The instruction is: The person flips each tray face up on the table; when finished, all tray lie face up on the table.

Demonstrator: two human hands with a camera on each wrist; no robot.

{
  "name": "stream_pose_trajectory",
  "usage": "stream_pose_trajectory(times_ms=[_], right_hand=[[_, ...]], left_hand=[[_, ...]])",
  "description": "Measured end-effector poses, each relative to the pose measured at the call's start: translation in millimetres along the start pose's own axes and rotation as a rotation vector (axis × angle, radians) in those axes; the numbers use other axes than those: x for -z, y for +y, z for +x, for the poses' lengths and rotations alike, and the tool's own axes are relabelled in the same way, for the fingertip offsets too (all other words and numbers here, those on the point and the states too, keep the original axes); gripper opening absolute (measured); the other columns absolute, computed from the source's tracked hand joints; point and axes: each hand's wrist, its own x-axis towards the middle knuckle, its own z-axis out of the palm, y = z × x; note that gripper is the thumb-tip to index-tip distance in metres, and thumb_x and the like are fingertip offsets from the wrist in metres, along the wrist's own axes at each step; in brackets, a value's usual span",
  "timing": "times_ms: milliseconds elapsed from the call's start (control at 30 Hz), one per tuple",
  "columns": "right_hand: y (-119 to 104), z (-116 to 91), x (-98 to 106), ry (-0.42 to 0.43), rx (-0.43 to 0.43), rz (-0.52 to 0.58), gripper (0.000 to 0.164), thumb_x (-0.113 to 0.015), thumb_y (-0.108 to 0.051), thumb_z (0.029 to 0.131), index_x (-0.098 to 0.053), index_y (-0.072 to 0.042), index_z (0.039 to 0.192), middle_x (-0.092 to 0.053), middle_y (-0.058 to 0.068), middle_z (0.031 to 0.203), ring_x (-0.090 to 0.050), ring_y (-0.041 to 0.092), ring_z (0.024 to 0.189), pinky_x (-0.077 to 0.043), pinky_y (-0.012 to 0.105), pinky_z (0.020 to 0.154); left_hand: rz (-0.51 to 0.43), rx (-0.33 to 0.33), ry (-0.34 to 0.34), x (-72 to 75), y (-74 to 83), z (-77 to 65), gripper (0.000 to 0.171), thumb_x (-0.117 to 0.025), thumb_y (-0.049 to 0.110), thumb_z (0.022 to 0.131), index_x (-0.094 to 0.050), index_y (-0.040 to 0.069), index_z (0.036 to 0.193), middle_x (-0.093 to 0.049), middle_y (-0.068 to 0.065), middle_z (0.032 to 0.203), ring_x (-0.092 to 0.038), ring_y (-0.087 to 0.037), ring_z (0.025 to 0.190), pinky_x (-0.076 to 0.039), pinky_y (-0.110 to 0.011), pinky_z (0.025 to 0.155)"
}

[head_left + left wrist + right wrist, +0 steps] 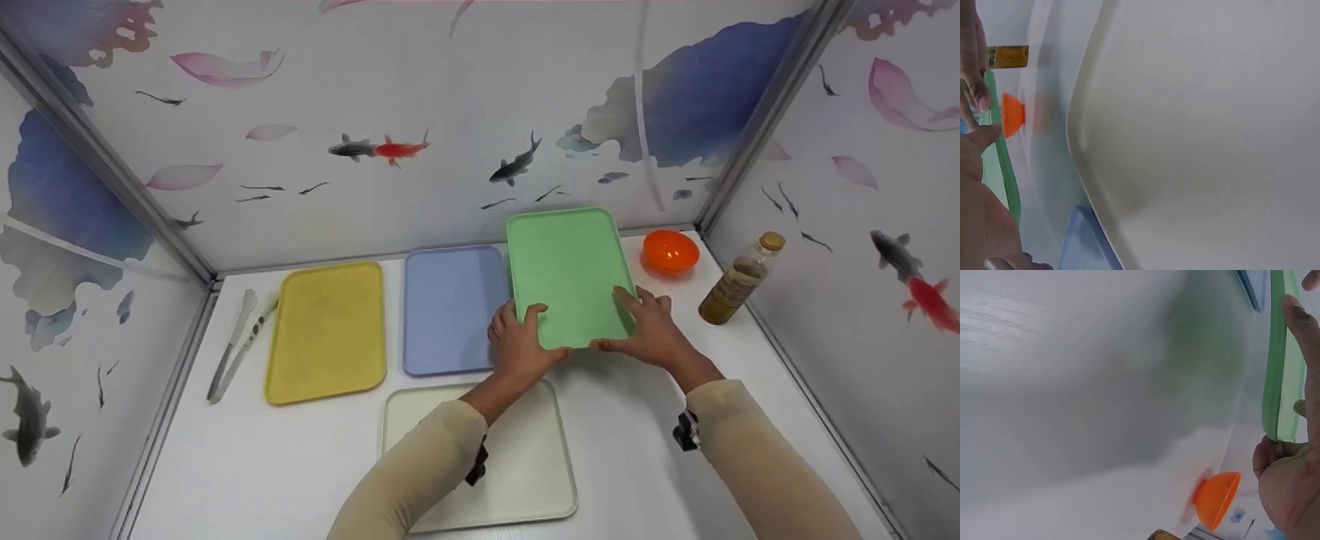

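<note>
Both hands hold a green tray at its near end, raised over the table behind the cream tray. My left hand grips the near left corner, thumb at the front rim, other fingers along the left side. At the near right corner, my right hand has its thumb on the front rim and fingers at the right side. The right wrist view shows the green tray's edge clear of the tabletop, its shadow below. To its left lies a blue tray, partly behind my left hand.
Farther left lies a yellow tray, with tongs beside it. An orange bowl stands at the back right, near an oil bottle with a yellow cap. Printed wall panels enclose the table's back and sides.
</note>
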Motion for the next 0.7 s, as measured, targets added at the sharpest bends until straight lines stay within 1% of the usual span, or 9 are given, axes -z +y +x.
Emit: stream_pose_trajectory(times_ms=[33,200,267,333,433,567,600,633,700], right_hand=[[1.3,0.0,-1.5,-0.011,-0.006,0.008,0.129,-0.092,-0.068,0.080,-0.029,-0.006,0.174,-0.020,0.036,0.177,-0.032,0.050,0.141,-0.042,0.072,0.120],[9.7,0.0,-10.1,-0.049,-0.026,0.032,0.132,-0.092,-0.068,0.080,-0.026,-0.006,0.175,-0.014,0.034,0.180,-0.029,0.054,0.149,-0.039,0.074,0.122],[13.1,0.2,-11.4,-0.051,-0.032,0.044,0.132,-0.092,-0.068,0.081,-0.024,-0.005,0.175,-0.015,0.035,0.179,-0.027,0.057,0.153,-0.037,0.075,0.123],[16.7,0.6,-11.7,-0.047,-0.038,0.062,0.133,-0.092,-0.067,0.081,-0.023,-0.003,0.175,-0.017,0.036,0.177,-0.027,0.059,0.156,-0.036,0.075,0.124],[22.2,1.1,-12.6,-0.034,-0.051,0.082,0.134,-0.093,-0.064,0.082,-0.021,0.000,0.175,-0.022,0.038,0.174,-0.029,0.059,0.156,-0.034,0.074,0.126],[29.3,1.5,-17.2,-0.031,-0.065,0.082,0.135,-0.094,-0.063,0.081,-0.021,0.001,0.174,-0.024,0.039,0.174,-0.030,0.058,0.157,-0.032,0.071,0.128],[30.8,1.7,-18.8,-0.031,-0.064,0.080,0.135,-0.094,-0.063,0.081,-0.021,0.002,0.174,-0.025,0.039,0.174,-0.029,0.058,0.157,-0.032,0.071,0.128],[32.5,1.8,-20.6,-0.030,-0.062,0.077,0.134,-0.094,-0.063,0.082,-0.021,0.002,0.174,-0.025,0.039,0.174,-0.029,0.058,0.158,-0.031,0.071,0.129],[35.4,1.9,-23.8,-0.023,-0.051,0.076,0.134,-0.094,-0.061,0.082,-0.021,0.004,0.173,-0.025,0.039,0.174,-0.029,0.059,0.158,-0.031,0.071,0.129]], left_hand=[[-0.001,-0.001,0.016,-7.1,-4.7,0.6,0.076,-0.098,0.047,0.081,-0.062,0.024,0.144,-0.040,-0.030,0.164,-0.036,-0.048,0.154,-0.035,-0.066,0.122],[0.015,0.039,0.006,-17.1,-3.9,-1.1,0.071,-0.099,0.043,0.081,-0.063,0.024,0.139,-0.041,-0.030,0.164,-0.038,-0.048,0.153,-0.037,-0.065,0.122],[0.019,0.064,-0.027,-8.1,7.8,-3.4,0.070,-0.100,0.038,0.081,-0.064,0.021,0.139,-0.040,-0.031,0.166,-0.037,-0.048,0.156,-0.034,-0.066,0.125],[0.041,0.070,-0.042,-9.5,10.4,-2.2,0.071,-0.099,0.038,0.082,-0.063,0.021,0.140,-0.040,-0.030,0.166,-0.036,-0.048,0.156,-0.032,-0.065,0.126],[0.077,0.069,-0.085,-12.4,10.6,0.4,0.074,-0.098,0.041,0.082,-0.061,0.025,0.143,-0.040,-0.028,0.166,-0.034,-0.045,0.157,-0.030,-0.065,0.127],[0.087,0.065,-0.158,-17.7,3.8,2.8,0.081,-0.099,0.043,0.080,-0.057,0.029,0.148,-0.040,-0.029,0.166,-0.031,-0.047,0.159,-0.026,-0.069,0.129],[0.091,0.059,-0.156,-23.4,-1.4,3.8,0.082,-0.099,0.044,0.079,-0.056,0.030,0.148,-0.042,-0.028,0.165,-0.032,-0.047,0.159,-0.026,-0.070,0.128],[0.077,0.062,-0.167,-25.3,-4.0,4.6,0.084,-0.099,0.044,0.078,-0.056,0.031,0.149,-0.042,-0.028,0.165,-0.030,-0.047,0.160,-0.025,-0.071,0.129],[0.029,0.063,-0.166,-34.2,-12.2,7.5,0.087,-0.101,0.044,0.075,-0.057,0.032,0.149,-0.042,-0.029,0.166,-0.028,-0.048,0.162,-0.020,-0.074,0.130]])
